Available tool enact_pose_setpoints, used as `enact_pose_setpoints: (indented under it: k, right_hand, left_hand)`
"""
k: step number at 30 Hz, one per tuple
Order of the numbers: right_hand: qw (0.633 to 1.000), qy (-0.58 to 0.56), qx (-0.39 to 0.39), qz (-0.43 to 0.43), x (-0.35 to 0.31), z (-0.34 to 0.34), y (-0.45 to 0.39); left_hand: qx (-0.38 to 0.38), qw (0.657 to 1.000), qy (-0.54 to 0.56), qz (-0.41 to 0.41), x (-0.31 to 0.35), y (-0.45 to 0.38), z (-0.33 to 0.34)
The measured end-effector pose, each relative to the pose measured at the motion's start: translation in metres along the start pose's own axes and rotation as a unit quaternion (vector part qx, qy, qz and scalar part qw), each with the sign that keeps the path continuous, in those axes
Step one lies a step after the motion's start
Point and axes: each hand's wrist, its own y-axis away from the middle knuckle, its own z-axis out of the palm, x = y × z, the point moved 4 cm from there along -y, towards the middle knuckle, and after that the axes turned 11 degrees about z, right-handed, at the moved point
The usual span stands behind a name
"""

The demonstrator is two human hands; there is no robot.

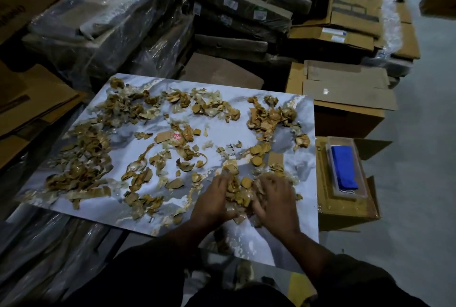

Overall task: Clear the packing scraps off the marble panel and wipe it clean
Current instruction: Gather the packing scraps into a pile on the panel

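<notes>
Scraps: brown tape and cardboard packing scraps [158, 131] lie all over my marble panel [118, 210], thick along the far edge, at the left side and near the right corner; one clump [240, 189] sits between my two hands at the near right.
Panel: it lies flat in front of me; its near edge is partly covered by my forearms, and what it rests on is hidden beneath it.
Left grip: my left hand [213, 199] lies palm down on the clump's left side, fingers bent into the scraps; the fingertips are buried, so I cannot tell whether they pinch anything.
Right grip: my right hand [272, 195] presses the clump's right side, fingers curved over it; whether it grips any of it is hidden too.
Printed bits: a red label [177, 137] and dark lettering [232, 153] near the middle are too small to read.
Cloth: a blue cloth [344, 167] lies in a clear tray [329, 166] on a cardboard box [345, 210] just beside the panel's right edge.
Surroundings: wrapped stacks [116, 23] and flattened cartons [345, 84] stand beyond, dim and blurred.
</notes>
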Motion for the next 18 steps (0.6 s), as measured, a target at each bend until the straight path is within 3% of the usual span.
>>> enact_pose_setpoints:
  k: [3,6,9,18]
  right_hand:
    - [0.998,0.028,0.029,0.053,0.026,-0.006,-0.019]
    - [0.995,0.012,-0.066,0.074,0.040,0.013,-0.033]
    - [0.994,-0.015,-0.099,0.043,0.029,0.025,-0.027]
    - [0.995,-0.002,-0.076,-0.065,-0.005,0.051,-0.003]
  left_hand:
    - [-0.020,1.000,0.012,-0.011,-0.009,0.001,0.001]
    - [-0.054,0.998,0.022,-0.025,-0.016,-0.002,0.015]
    - [-0.043,0.999,0.020,-0.021,-0.015,-0.007,0.027]
    - [0.025,0.997,0.076,0.006,-0.012,-0.023,0.017]
